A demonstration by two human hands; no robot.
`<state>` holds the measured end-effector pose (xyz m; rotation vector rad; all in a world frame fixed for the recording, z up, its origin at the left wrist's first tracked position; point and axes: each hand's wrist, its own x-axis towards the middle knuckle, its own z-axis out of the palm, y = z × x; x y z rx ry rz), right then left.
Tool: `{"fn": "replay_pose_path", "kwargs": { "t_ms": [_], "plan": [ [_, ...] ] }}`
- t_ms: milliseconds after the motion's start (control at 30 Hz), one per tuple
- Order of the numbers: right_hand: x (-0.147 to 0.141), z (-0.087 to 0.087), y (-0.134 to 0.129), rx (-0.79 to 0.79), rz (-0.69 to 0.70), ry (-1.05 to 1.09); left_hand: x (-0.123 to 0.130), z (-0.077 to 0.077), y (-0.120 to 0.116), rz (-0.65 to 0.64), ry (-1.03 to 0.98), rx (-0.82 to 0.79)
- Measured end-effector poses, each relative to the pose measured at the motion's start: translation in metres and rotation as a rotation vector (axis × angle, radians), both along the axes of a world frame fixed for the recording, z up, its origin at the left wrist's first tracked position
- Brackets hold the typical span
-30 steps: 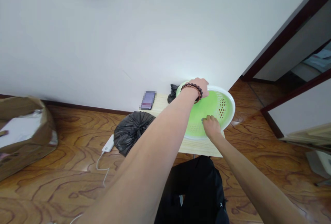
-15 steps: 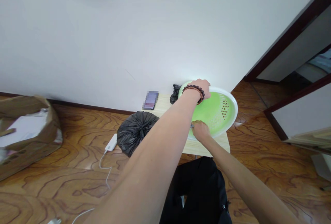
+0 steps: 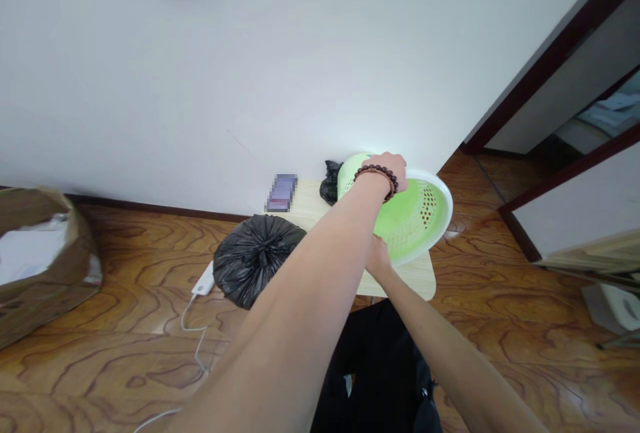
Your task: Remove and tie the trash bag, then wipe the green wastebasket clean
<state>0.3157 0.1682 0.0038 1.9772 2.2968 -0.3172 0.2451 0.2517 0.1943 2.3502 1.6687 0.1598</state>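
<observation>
A green and white basket (image 3: 434,209) with holes in its wall stands tilted on a small pale wooden table (image 3: 417,278), its opening facing right. My left hand (image 3: 393,167), with a beaded bracelet at the wrist, is closed over the basket's upper rim. Low on the near side, my right hand (image 3: 379,254) is at the basket's edge, partly behind my left forearm. Its fingers are hidden. A small black plastic bag (image 3: 330,183) sits left of the basket, close to the wall.
At the table's left are a phone (image 3: 281,193) and a large knotted black bag (image 3: 250,256). A white power strip (image 3: 204,279) with a cable lies on the floor. Far left stands a cardboard box (image 3: 75,273) with papers. A white wall rises behind the table.
My right hand has moved left along the basket's near side, partly behind my left forearm. The basket has turned slightly, showing more of its outer left wall. The whole view has shifted a little.
</observation>
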Motion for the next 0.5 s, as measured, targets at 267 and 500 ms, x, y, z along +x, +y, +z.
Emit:
{"fn": "replay_pose_path", "kwargs": {
  "t_ms": [267, 500],
  "plan": [
    [0.032, 0.014, 0.012, 0.187, 0.146, -0.078, -0.006, 0.0, 0.0, -0.002, 0.019, 0.008],
    [0.056, 0.003, 0.012, 0.169, 0.034, -0.167, 0.008, -0.006, 0.003, -0.003, -0.017, 0.021]
  ]
}}
